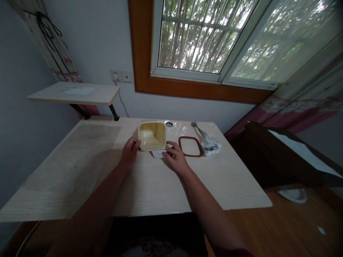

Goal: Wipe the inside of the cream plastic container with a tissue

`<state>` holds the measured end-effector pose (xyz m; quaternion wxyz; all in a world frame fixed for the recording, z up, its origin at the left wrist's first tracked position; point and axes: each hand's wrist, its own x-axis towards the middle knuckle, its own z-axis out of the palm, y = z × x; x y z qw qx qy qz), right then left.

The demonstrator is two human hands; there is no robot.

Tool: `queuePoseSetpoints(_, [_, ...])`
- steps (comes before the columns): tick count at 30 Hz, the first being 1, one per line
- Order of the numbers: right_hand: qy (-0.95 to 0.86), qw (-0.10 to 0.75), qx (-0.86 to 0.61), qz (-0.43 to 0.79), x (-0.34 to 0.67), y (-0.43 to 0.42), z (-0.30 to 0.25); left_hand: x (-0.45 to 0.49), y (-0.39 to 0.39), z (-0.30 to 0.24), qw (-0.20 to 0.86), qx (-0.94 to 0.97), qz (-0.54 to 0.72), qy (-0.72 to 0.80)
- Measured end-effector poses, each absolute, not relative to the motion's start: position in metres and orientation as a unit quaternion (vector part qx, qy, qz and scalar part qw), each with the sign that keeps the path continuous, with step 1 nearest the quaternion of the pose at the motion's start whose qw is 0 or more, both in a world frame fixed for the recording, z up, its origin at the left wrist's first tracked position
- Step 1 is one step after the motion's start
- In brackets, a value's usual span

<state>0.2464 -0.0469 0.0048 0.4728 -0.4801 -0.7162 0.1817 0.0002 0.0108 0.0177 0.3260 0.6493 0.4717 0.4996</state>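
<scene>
Yellow container (152,135) sits on the desk (217,189) between your left hand (130,150), curled at its left wall, and right hand (175,157), loosely bent beside its near-right corner and white paper (157,154) (whether either grips, I can't tell).

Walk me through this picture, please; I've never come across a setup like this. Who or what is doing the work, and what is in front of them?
There is no machine here: a person works with bare hands, and a camera worn on the head looks forward and down, giving this single view. The left hand touches the left side of a cream-coloured square container, which stands open on a pale wooden desk. The right hand is at its near right corner, with fingertips by a white slip; whether either hand grips anything is hard to tell. To the right lie a red-brown rounded rim, perhaps a lid's, and a crumpled clear plastic bag.
</scene>
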Motion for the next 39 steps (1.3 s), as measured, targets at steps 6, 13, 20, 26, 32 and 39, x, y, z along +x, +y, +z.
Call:
queuePoseSetpoints(6, [-0.735,0.445,-0.489,0.149,0.254,-0.072,0.024,0.004,0.011,0.014,0.341,0.649,0.497,0.465])
queuePoseSetpoints(13, [-0.703,0.463,-0.54,0.021,0.243,-0.087,0.04,0.003,0.015,0.006,0.307,0.677,0.498,0.446])
queuePoseSetpoints(20, [-0.757,0.224,-0.614,-0.025,0.215,-0.074,0.048,0.001,0.017,0.002,0.294,0.688,0.504,0.431])
queuePoseSetpoints(26, [-0.78,0.134,-0.611,0.0,0.188,-0.08,0.059,0.001,0.017,0.001,0.294,0.692,0.498,0.431])
queuePoseSetpoints(32, [-0.786,0.122,-0.606,0.026,0.173,-0.084,0.061,0.004,0.013,0.003,0.295,0.695,0.5,0.424])
queuePoseSetpoints(39, [-0.786,0.117,-0.606,0.042,0.171,-0.084,0.062,0.004,0.01,0.005,0.29,0.703,0.495,0.419])
